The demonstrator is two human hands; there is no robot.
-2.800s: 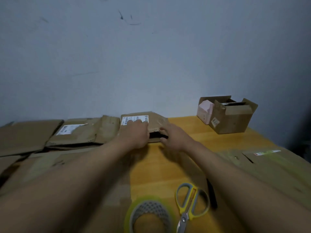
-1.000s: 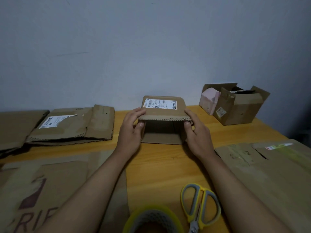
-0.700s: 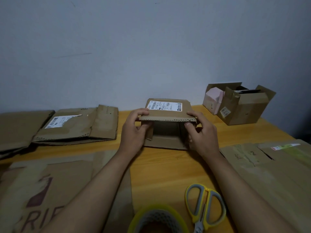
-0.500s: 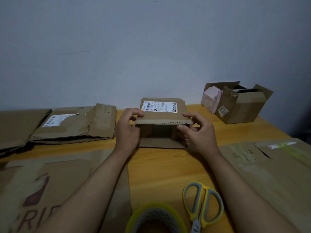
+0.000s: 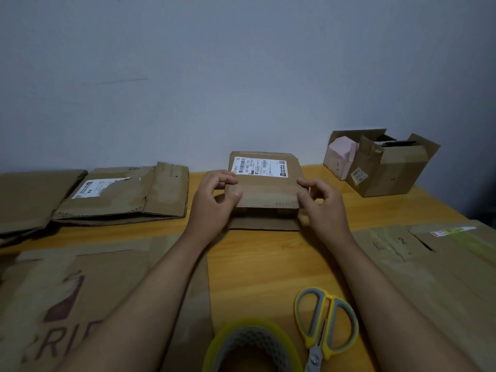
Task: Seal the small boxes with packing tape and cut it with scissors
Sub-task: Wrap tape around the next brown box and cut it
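A small cardboard box [image 5: 264, 189] sits near the back middle of the wooden desk [image 5: 257, 264], close to the pale wall [image 5: 241, 76], with a white shipping label [image 5: 259, 167] on its top face. The two hands are apart, one at each side of the box. The left hand [image 5: 214, 202] grips the box's left edge, fingers curled over the top and thumb against the front flap. The right hand [image 5: 323, 204] pinches the right edge of the same flap, which is folded down over the front, while a lower flap lies flat on the desk just under it. At the near edge of the desk lies a roll of packing tape [image 5: 252, 345] with a yellowish rim, partly cut off by the frame, and just to its right are scissors [image 5: 326, 323] with yellow and grey handles, their handles pointing away from the person. Neither is touched. Flattened cardboard [image 5: 120, 193] bearing a white label lies at the back left, a larger printed sheet [image 5: 67, 291] covers the near left under the left forearm, and more flat cardboard [image 5: 429, 264] covers the right side. At the back right stands an open brown box [image 5: 389, 170], touching a pink box [image 5: 339, 157] beside it.
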